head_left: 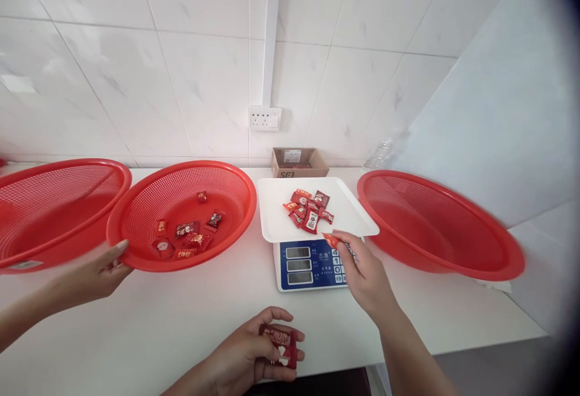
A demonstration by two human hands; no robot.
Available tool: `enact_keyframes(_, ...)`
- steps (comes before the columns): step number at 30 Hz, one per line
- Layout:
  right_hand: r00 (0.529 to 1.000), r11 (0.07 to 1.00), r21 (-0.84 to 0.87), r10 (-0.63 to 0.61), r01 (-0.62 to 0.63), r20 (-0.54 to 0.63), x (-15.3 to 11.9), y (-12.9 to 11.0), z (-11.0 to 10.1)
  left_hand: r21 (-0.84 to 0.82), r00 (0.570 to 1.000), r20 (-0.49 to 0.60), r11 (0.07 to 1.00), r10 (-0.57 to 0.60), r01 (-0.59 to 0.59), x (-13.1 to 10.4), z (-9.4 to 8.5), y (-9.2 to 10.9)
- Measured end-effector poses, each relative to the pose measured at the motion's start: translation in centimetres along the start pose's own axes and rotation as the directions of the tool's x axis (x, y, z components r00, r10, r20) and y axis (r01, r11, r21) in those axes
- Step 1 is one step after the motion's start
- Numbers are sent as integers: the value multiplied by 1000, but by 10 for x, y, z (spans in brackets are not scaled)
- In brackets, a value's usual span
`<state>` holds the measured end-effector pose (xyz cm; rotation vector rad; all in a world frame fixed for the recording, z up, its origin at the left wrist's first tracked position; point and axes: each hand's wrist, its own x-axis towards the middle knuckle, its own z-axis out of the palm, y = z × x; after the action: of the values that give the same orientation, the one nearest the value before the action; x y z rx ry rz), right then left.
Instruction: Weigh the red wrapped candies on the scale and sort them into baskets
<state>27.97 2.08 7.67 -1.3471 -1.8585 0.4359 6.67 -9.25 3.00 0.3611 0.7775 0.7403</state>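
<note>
Red packet (330, 239) pinched in right hand (366, 275), long axis pointing away-left, left hand (256, 351) clasping darker packets (281, 338)

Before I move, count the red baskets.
3: the left basket, the middle basket with wrapped sweets in it, and the right basket beside the scale. A red sliver at the far left edge may be another.

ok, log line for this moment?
left hand: grip on dark-red packets | right hand: grip on small packet at scale tray edge | tray: packet pile | co-worker's hand: on packet-holding basket rim
</note>
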Motion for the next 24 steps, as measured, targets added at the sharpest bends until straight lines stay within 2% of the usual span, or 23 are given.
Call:
enact_keyframes(3, 987, 982, 104, 151, -156, 49, -37, -6, -6, -29, 1000, 8, 1000, -9, 9, -1, 2, 0)
enact_keyframes(7, 952, 958, 185, 170, -220, 254, -82, -13, 0, -54, 1000, -8, 998, -28, 27, -2, 5, -1)
enact_keyframes(9, 932, 962, 210, 93, -175, 349, -96, -18, 7, -85, 999, 17, 996, -37, 39, -1, 7, -3)
enact_keyframes(14, 855, 974, 212, -181, 86, 486, -111, -32, 29, -169, 996, 64, 983, -55, 65, 5, 14, -8)
enact_keyframes(18, 818, 971, 157, -236, 180, 525, -113, -31, 38, -158, 999, 13, 986, -51, 52, 7, 13, -10)
enact_keyframes(21, 795, 968, 167, -251, 189, 552, -113, -28, 39, -150, 999, -4, 988, -41, 40, 4, 12, -9)
enact_keyframes(24, 793, 960, 224, -265, 167, 549, -112, -27, 38, -132, 999, 8, 990, -41, 42, 0, 12, -8)
